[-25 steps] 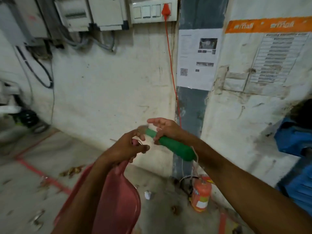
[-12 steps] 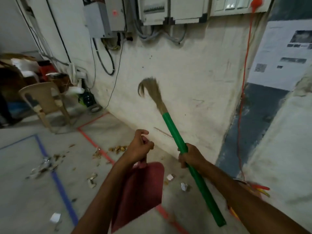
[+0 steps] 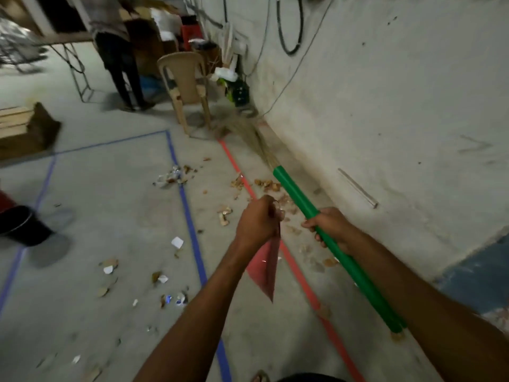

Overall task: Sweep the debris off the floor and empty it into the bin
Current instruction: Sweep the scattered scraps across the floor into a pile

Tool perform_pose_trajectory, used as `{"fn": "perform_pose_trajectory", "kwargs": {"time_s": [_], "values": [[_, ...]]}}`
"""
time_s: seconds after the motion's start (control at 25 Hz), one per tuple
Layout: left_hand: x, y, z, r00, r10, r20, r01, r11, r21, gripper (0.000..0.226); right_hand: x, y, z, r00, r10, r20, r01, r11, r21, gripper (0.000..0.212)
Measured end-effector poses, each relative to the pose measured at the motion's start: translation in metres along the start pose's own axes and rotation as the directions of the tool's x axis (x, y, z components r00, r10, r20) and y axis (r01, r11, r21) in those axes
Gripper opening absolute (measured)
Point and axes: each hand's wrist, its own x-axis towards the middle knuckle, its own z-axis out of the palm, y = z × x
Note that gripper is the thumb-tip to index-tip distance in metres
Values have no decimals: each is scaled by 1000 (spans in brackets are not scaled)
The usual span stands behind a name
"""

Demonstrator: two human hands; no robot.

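The concrete floor [image 3: 110, 221], a black bucket [image 3: 22, 224] at its far left, is unswept, so I judge sweeping, scooping and emptying all remain. My right hand [image 3: 333, 227] is curled round the green broom [image 3: 294, 192], bristles near the wall [image 3: 385, 106]; my left hand [image 3: 259, 219] grips the red dustpan [image 3: 265, 268], hanging edge-on. Debris [image 3: 173, 176] lies scattered around the taped lines [image 3: 192, 230].

Bright colours against grey

The broom handle [image 3: 297, 195] was plain green, its bristles [image 3: 253, 136] straw-tan; the dustpan [image 3: 265, 268] was dull red. A blue tape line [image 3: 191, 230] and a red tape line [image 3: 297, 271] striped the mottled grey floor [image 3: 110, 188], strewn with white paper scraps [image 3: 177, 242] and brown bits [image 3: 268, 185]. The wall [image 3: 385, 106] was stained off-white, the chair [image 3: 184, 75] beige, the bucket [image 3: 22, 224] black.
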Motion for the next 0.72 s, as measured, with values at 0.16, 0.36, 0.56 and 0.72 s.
{"fn": "perform_pose_trajectory", "kwargs": {"time_s": [0.16,0.36,0.56,0.72], "values": [[-53,-33,32,987,-157,41,159,985,-69,22,28,40,28,989,90,115,-95,995,37,9],[-100,-29,57,900,-426,-98,420,905,-71,27,38,68,31,951,135,278,-124,991,-57,7],[-154,-25,90,769,-611,-188,600,791,-116,29,27,99,40,887,160,433,-81,977,-196,9],[-211,-10,122,656,-704,-273,703,701,-119,17,8,129,59,830,206,518,-33,946,-323,20]]}}
